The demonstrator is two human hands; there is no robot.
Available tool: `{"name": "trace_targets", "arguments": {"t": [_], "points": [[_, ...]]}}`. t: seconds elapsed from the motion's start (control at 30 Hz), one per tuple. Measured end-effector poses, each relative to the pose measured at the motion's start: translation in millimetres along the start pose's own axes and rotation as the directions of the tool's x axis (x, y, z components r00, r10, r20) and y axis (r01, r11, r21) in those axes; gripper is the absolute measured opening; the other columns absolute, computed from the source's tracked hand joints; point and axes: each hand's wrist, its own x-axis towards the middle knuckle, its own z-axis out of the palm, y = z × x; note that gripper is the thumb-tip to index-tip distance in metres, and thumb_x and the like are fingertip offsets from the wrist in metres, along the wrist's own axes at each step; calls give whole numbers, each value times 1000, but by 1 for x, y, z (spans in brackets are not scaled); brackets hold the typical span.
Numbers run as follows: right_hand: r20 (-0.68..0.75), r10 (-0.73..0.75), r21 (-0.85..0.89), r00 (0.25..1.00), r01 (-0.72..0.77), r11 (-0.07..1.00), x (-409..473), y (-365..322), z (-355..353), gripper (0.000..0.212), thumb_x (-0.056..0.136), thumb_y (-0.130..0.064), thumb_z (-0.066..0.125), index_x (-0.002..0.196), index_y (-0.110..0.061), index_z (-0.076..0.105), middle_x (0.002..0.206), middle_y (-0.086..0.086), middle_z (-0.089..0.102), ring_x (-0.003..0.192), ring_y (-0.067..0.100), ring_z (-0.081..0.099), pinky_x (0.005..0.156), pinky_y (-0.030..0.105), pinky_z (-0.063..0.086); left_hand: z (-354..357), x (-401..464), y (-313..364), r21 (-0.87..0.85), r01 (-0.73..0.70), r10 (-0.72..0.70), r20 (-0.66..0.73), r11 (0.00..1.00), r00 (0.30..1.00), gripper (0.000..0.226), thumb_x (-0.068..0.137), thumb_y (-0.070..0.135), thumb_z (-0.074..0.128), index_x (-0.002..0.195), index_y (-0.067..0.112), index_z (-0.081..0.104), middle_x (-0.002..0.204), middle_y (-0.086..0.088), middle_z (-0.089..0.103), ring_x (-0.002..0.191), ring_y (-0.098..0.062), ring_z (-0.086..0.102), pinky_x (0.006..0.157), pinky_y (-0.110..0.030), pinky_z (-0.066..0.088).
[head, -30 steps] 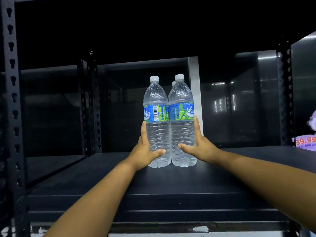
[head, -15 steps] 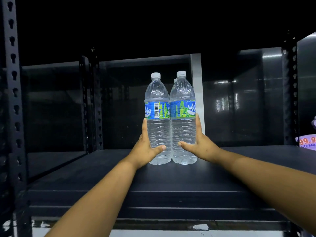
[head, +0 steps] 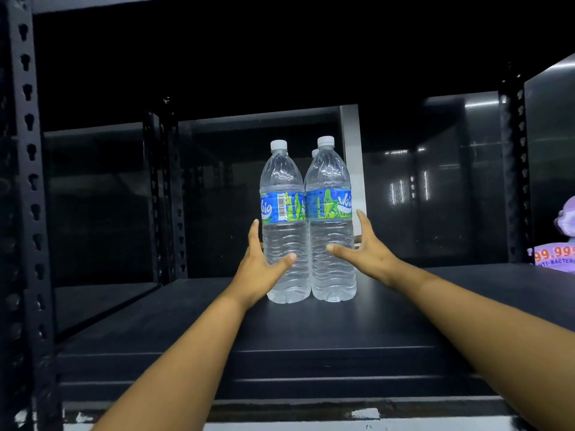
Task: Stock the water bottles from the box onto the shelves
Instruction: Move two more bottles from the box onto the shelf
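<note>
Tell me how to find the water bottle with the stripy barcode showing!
Look at the black shelf in the middle of the dark metal rack. Two big clear bottles stand side by side there, between two hands. The barcode bottle is the one on the left, by the left hand; its neighbour shows white lettering, no barcode.

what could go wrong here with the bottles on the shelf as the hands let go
1. The two front bottles, left bottle and right bottle, stand tall and narrow on the shelf; a nudge from the left hand or right hand might topple them.
2. A third bottle stands close behind; a falling front bottle could knock it over too.
</note>
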Motion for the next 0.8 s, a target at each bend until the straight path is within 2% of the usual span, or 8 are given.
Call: {"name": "trace_targets", "arguments": {"t": [0.07, 0.17, 0.3, 0.4, 0.5, 0.6, 0.67, 0.8], "points": [[-68, 26, 48, 997, -23, 999, 1, -9, -6, 102, 83, -45, 72, 155, -32, 0, 142, 9, 44, 127, 21, 47, 98, 28, 34, -3, 0, 5, -70, 74, -72, 22, 995, 997, 100, 88, 45, 66, 153, 34, -9, 145, 5, 42, 130, -15, 48, 104, -30, 35], [-100, 50, 175, 994, -32, 984, 3, -17, -2, 90, 86, -42, 70, 154, -29, 13, 135, 9, 48, 114, 19, 50, 96, 29, 34, -9, 0, 14, -145, 149, -141, 64, 978, 988, 86, 91, 46, 61, 154, 31, 4, 141, 3, 50, 118, -11, 55, 95, -27, 37], [-98, 53, 293, 994, -23, 956, 4, -7, 16, 73, 82, -33, 75, 144, -31, 36, 124, 1, 62, 114, 20, 61, 103, 40, 45, -6, 4, 23, -252, 160, -158, 30, 954, 987, 60, 95, 38, 59, 145, 30, 28, 110, 11, 62, 91, 2, 59, 72, -20, 43], [-67, 37, 255, 997, -19, 967, 2, 2, 16, 66, 85, -22, 72, 142, -31, 39, 116, -5, 65, 105, 13, 64, 89, 30, 50, 2, 1, 17, -301, 147, -161, -25, 942, 987, 49, 94, 32, 61, 137, 36, 37, 117, 6, 64, 102, -8, 64, 87, -30, 50], [-50, 24, 232, 998, -11, 973, 1, 4, 11, 58, 89, -15, 68, 137, -33, 42, 105, -10, 66, 94, 3, 63, 71, 18, 46, 2, 0, 11, -287, 150, -161, -16, 946, 987, 52, 94, 30, 61, 138, 39, 36, 117, 5, 65, 105, -11, 65, 95, -37, 51], [-67, 13, 187, 998, -1, 982, 1, 3, 11, 51, 89, -14, 68, 130, -32, 44, 99, -16, 64, 85, -6, 60, 64, 9, 42, 1, -1, 9, -249, 147, -153, -5, 957, 988, 48, 93, 23, 62, 132, 37, 38, 113, 5, 66, 99, -7, 65, 82, -25, 51], [-76, 13, 182, 997, 1, 983, 3, 5, 11, 54, 87, -15, 70, 134, -27, 45, 101, -13, 65, 85, -5, 61, 67, 10, 43, 2, -2, 9, -229, 133, -138, -7, 964, 990, 48, 93, 15, 62, 124, 41, 37, 111, 8, 64, 96, -1, 62, 75, -17, 47], [-101, 4, 162, 995, 13, 987, 2, 5, 11, 63, 85, -19, 73, 140, -27, 43, 107, -10, 65, 88, -6, 60, 72, 12, 46, 2, -3, 7, -197, 113, -124, -41, 974, 991, 51, 91, 16, 67, 123, 42, 37, 106, 11, 63, 96, 1, 61, 73, -15, 46]]}}
